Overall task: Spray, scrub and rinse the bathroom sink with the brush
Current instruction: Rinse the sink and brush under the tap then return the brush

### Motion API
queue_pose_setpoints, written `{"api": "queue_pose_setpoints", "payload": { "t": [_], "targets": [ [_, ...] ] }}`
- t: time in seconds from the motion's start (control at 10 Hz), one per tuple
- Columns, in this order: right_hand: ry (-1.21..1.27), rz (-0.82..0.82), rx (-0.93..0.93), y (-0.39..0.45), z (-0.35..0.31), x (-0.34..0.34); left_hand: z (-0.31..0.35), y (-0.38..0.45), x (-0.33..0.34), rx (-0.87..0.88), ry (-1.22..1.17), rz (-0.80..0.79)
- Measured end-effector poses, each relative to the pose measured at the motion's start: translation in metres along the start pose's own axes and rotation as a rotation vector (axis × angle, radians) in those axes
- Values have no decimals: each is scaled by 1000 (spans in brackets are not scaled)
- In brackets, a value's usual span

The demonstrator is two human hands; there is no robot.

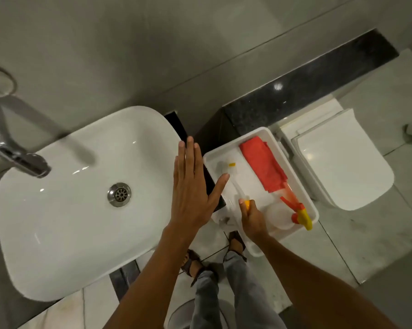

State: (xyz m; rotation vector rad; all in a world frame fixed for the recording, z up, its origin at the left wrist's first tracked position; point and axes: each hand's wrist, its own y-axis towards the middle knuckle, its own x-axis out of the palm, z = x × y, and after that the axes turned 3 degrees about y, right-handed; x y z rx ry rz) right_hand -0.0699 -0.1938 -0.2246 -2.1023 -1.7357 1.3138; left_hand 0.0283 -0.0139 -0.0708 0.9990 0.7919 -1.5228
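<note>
I count one sink [65,224], one faucet [15,153], one white tray [266,136], one red cloth [263,167], one brush [238,188], one spray bottle [295,210], and my two hands [193,193].

White brush [233,184] in tray [266,136], sink [58,233] alongside

Left hand [192,186] spread flat, fingers extended; right hand [252,216] closed in a grip.
</note>
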Motion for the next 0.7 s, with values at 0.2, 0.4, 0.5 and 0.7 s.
{"api": "queue_pose_setpoints", "payload": {
  "t": [0.2,0.4,0.5,0.7],
  "targets": [
    [-37,52,-49,20,17,8,3,0,-2,-12,-5,-8],
    [-131,123,-32,32,30,7,2,1,0,-12,6,-16],
    [-146,111,-32,35,27,3,2,1,-1,-8,5,-21],
    [-65,173,-96,22,5,-7,3,2,-5,-17,-13,-3]
  ]
}}
